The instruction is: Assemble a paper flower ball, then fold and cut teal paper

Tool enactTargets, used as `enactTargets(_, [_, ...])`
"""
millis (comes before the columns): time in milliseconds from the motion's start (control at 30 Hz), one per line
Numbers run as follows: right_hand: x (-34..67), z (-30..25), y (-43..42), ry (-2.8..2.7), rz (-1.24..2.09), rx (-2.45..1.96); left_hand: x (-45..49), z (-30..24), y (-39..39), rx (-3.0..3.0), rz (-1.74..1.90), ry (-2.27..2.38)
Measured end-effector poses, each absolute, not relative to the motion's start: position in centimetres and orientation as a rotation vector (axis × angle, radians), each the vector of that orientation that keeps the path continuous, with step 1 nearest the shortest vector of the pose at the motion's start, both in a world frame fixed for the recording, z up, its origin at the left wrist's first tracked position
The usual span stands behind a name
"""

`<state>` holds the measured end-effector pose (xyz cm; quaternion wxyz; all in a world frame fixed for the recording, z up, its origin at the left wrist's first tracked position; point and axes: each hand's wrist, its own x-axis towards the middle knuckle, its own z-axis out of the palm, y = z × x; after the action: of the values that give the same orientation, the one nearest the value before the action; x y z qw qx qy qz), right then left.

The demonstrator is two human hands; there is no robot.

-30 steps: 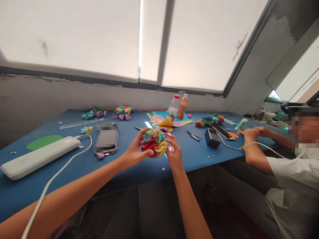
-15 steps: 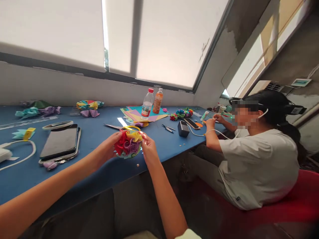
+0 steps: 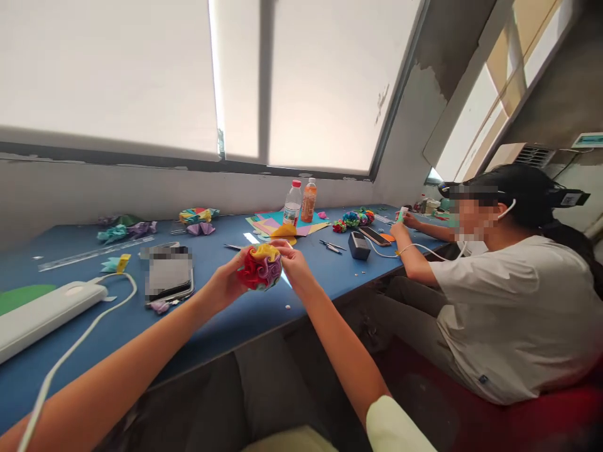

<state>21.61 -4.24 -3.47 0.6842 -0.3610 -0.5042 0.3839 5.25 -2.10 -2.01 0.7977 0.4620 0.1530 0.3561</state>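
Observation:
I hold a ruffled paper ball (image 3: 260,269) of red, yellow and purple folds above the near edge of the blue table (image 3: 221,317). My left hand (image 3: 227,281) cups it from the left and below. My right hand (image 3: 292,262) pinches its top right side with the fingertips. The ball hangs in the air between both hands, clear of the tabletop.
On the table lie a phone stack (image 3: 168,279), a white power bank (image 3: 40,314) with cable, a ruler (image 3: 94,253), coloured paper sheets (image 3: 282,224), two bottles (image 3: 300,202), scissors (image 3: 332,246), a dark box (image 3: 358,245) and paper flowers (image 3: 353,219). A seated person (image 3: 499,295) works at the right.
The ball has been turned in my hands: red and purple folds now face me instead of green and teal. My view swung right, then back slightly left.

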Motion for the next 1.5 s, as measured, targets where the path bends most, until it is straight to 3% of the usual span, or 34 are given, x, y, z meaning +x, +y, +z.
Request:
enactTargets(300, [19.9,-1.3,2.6,-1.300,1.013,-0.825,3.9,-0.4,0.2,1.009,0.965,0.364])
enactTargets(567, [19.0,-2.9,0.7,-1.256,0.686,-0.872,4.4,-1.7,1.4,0.958,1.285,0.561])
enactTargets(700, [17.9,-3.0,-0.1,-1.514,0.446,-0.865,4.6,-1.6,0.9,0.985,1.242,0.569])
enactTargets(1033, [18.3,-3.5,1.5,-1.295,0.646,-0.896,4.4,-1.2,0.8,0.969,1.131,0.593])
enactTargets(1333, [18.1,-3.3,-0.4,-1.432,0.315,-0.764,4.2,-0.6,-0.1,0.875,0.960,0.564])
enactTargets(1500, [17.7,-3.4,-0.5,-1.486,0.378,-0.734,4.8,-0.7,-0.2,0.783,1.008,0.618])
